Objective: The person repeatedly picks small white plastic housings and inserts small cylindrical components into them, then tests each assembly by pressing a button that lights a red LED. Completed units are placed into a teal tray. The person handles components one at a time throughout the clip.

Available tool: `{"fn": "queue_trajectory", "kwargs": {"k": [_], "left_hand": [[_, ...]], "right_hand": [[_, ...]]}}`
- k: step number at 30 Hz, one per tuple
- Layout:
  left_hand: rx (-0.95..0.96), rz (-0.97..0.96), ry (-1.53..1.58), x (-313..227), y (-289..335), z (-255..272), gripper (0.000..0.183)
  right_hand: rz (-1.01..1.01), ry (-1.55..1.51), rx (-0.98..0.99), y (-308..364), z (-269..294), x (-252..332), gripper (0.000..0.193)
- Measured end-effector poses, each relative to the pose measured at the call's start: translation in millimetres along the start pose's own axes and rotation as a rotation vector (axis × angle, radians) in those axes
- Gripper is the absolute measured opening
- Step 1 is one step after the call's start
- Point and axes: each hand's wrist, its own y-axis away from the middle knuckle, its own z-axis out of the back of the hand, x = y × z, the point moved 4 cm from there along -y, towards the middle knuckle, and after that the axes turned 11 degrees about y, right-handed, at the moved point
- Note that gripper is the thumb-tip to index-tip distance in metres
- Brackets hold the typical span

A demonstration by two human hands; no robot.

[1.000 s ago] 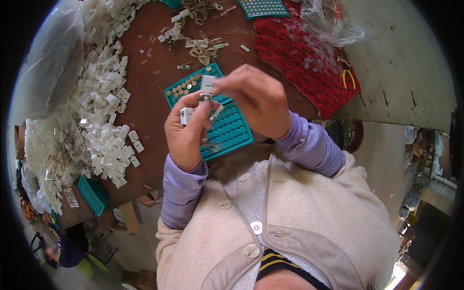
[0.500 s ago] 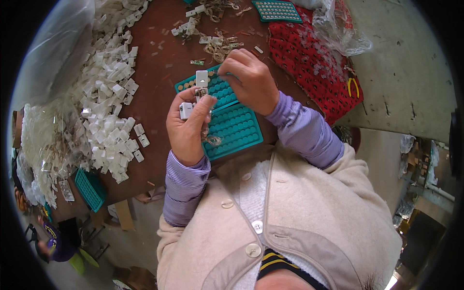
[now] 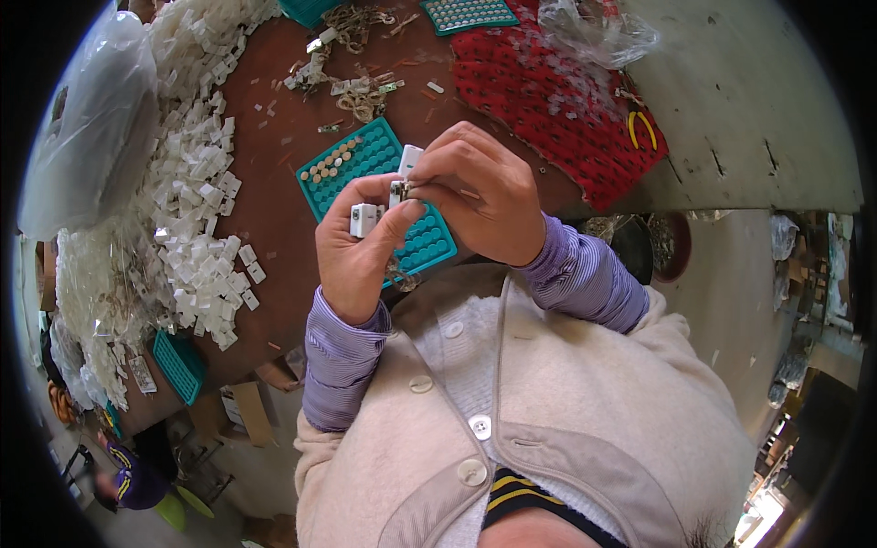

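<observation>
My left hand (image 3: 352, 265) is closed around a small white plastic case (image 3: 410, 161), whose lid stands hinged up from its body. A second white case (image 3: 364, 220) sits between the fingers of the same hand, and a thin looped cord (image 3: 398, 274) hangs below the palm. My right hand (image 3: 489, 187) pinches at the opened case; whatever lies between its fingertips is too small and covered to name. Under both hands is a teal tray (image 3: 375, 139) with round pockets. Several small round button-like discs (image 3: 333, 163) fill pockets at its far left.
A big heap of white plastic cases (image 3: 196, 183) covers the left side. Bundled cords (image 3: 364, 96) with small circuit boards lie at the back. Another filled teal tray (image 3: 470, 13), a red patterned cloth (image 3: 548, 100) and yellow-handled pliers (image 3: 642, 131) are toward the right.
My right hand has moved from above the tray to the opened case in my left hand, its fingertips now touching it. The view has shifted slightly.
</observation>
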Motion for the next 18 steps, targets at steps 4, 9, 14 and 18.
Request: {"fn": "queue_trajectory", "kwargs": {"k": [4, 9, 14, 18], "left_hand": [[-0.001, -0.036, -0.032, 2, 4, 7, 0.024], [-0.043, -0.111, -0.105, 3, 8, 31, 0.022], [-0.004, -0.069, -0.087, 13, 9, 32, 0.021], [-0.023, 0.101, 0.096, 15, 14, 18, 0.025]], "right_hand": [[-0.291, -0.277, 0.074, 9, -11, -4, 0.023], [-0.165, -0.255, -0.064, 14, -19, 11, 0.019], [-0.157, 0.042, -0.154, 23, -19, 6, 0.018], [-0.025, 0.146, -0.179, 27, -8, 3, 0.018]]}}
